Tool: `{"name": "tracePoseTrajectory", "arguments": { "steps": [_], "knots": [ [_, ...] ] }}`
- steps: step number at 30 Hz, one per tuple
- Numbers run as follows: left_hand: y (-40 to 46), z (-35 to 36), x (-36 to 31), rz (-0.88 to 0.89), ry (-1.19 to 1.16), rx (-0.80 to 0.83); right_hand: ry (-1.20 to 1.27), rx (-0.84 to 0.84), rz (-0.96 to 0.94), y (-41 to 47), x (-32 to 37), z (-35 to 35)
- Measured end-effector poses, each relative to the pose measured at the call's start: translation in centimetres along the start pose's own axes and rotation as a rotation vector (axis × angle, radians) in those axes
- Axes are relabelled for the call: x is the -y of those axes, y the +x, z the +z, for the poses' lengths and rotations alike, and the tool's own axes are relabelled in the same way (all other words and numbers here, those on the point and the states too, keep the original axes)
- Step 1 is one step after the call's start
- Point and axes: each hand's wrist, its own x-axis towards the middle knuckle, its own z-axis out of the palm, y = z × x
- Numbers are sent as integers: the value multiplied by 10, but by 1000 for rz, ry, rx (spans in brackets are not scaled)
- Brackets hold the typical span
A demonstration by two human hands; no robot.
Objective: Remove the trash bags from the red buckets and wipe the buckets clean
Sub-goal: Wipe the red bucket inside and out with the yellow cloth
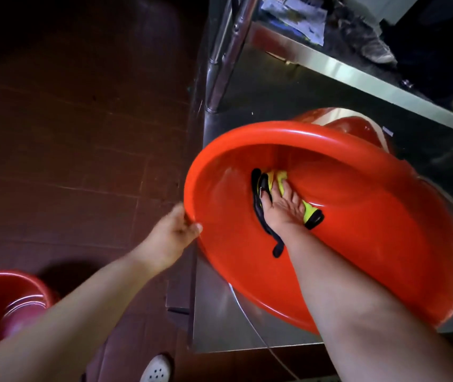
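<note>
A large red bucket (357, 216) lies tilted on its side on a steel table, its mouth facing me. My left hand (173, 232) grips its rim at the lower left. Inside the bucket, my right hand (284, 208) presses a yellow cloth with black edging (280, 179) against the inner wall, fingers spread flat over it. No trash bag shows in this bucket. A second red bucket (7, 301) stands on the floor at the lower left, partly cut off by the frame.
The steel table (220, 312) has a vertical post (225, 51) and a shelf (357, 75) above with papers, a grey cloth and dark items. Dark red floor tiles (82, 133) spread to the left. A white shoe (156, 368) shows at the bottom.
</note>
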Motion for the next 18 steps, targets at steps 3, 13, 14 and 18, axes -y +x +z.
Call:
{"name": "tracePoseTrajectory", "arguments": {
  "steps": [3,13,14,18],
  "knots": [
    [-13,20,20,-166,-226,90,56,18,35,-8,8,-2],
    [-21,28,14,-122,-261,37,61,-12,-151,-166,48,17],
    [-22,26,14,-110,-222,43,57,-5,-154,-176,46,15],
    [-28,13,6,-22,-44,73,17,77,-130,-161,35,6]
  ]
}}
